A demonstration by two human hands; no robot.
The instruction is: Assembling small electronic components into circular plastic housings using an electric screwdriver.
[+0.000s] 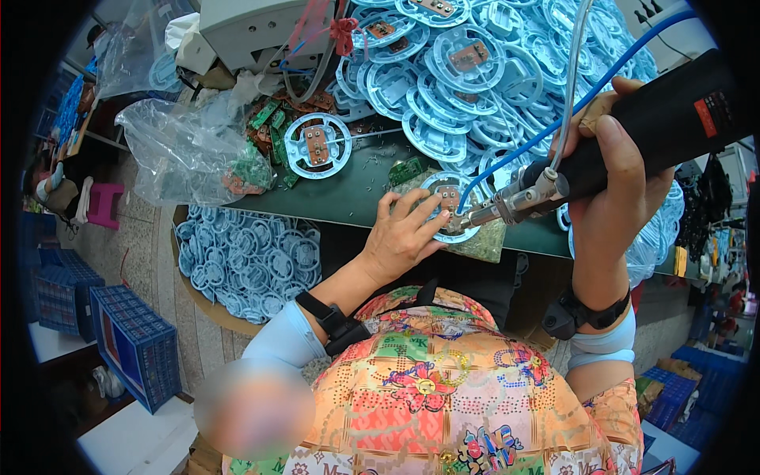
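Note:
At the near edge of the dark green table, my left hand (pixel 402 237) steadies a round light-blue plastic part (pixel 473 231), its fingertips pressed on the rim. A small brown circuit board (pixel 448 194) sits in the middle of that part. My right hand (pixel 625 170) is wrapped round a thick black power screwdriver (pixel 673 119). Its metal nose (pixel 495 212) slants down to the left, with the tip at the board beside my left fingers. Whether the tip touches a screw is too small to tell. A blue hose (pixel 546 142) and a clear tube run to the tool.
Similar blue parts form a high pile (pixel 451 79) behind my hands; more fill a round container (pixel 253 261) below the table at left. One part with a board (pixel 317 146) lies beside loose green boards (pixel 269 123) and a clear plastic bag (pixel 170 150). A pale machine (pixel 253 32) stands behind.

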